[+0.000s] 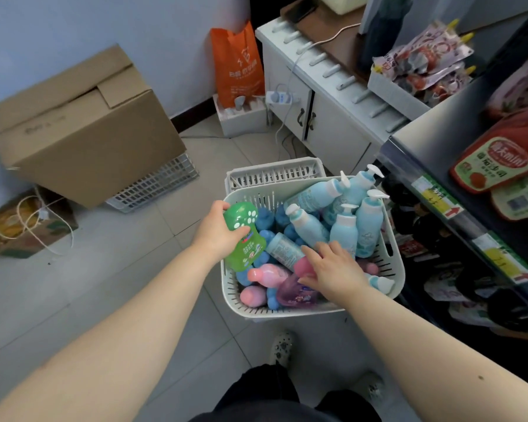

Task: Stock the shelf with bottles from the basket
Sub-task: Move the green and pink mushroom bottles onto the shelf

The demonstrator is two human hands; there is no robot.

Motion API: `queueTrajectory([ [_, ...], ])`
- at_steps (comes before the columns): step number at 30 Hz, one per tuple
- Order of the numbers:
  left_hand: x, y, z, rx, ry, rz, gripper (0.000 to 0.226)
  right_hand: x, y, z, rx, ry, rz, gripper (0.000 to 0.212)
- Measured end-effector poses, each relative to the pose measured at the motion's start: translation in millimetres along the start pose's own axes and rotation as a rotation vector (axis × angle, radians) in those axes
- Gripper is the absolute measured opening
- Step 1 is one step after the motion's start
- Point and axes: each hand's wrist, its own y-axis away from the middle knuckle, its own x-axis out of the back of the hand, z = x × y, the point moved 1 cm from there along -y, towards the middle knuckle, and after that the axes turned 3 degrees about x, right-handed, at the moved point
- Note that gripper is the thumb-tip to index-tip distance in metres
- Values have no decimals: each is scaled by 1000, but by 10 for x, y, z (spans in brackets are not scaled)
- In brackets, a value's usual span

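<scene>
Cardboard box (83,129) sits at the far left against the wall, tilted on a white lattice crate (162,185). An orange bag (237,65) stands further back beside a white cabinet (333,123).

Near the middle, the left hand (217,231) grips a green bottle (241,236) by its paw-print cap, fingers curled round it. The bottle hangs over the left rim of the basket (389,263), its lower end just above the other bottles.

The basket stands on the tiled floor, just beside the shelf (433,141), with a second empty basket (272,173) touching its far side. It is full: round blue bottles and pink ones lie low, and pale blue pump bottles (345,226) are heaped against the right wall.

The right hand (333,269) reaches into the basket, thumb and fingers pinching the pink neck of a purple bottle (296,289) that lies among the rest.

At the far right, the shelf carries red sauce pouches (497,159), with yellow price tags along its edges.
</scene>
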Motion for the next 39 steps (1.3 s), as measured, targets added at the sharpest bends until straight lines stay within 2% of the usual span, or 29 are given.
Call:
queueTrajectory([
  [4,81,60,-12,-12,149,-7,57,28,32,20,51,15,-80,69],
  [7,120,91,16,-1,305,-45,59,123,72,16,52,-23,-69,63],
  [12,198,115,304,-36,459,-121,50,522,238,97,-63,-217,83,69],
  [18,307,284,1034,-241,557,-186,39,1267,643,344,-232,-404,291,64],
  [27,519,619,2265,-506,620,-352,31,2261,1482,741,-287,-286,533,74],
  [32,620,965,2905,-617,691,-409,53,2784,2082,838,-305,-282,666,74],
  [39,553,1683,3781,-797,748,-461,45,3273,2900,1080,-332,-213,854,70],
])
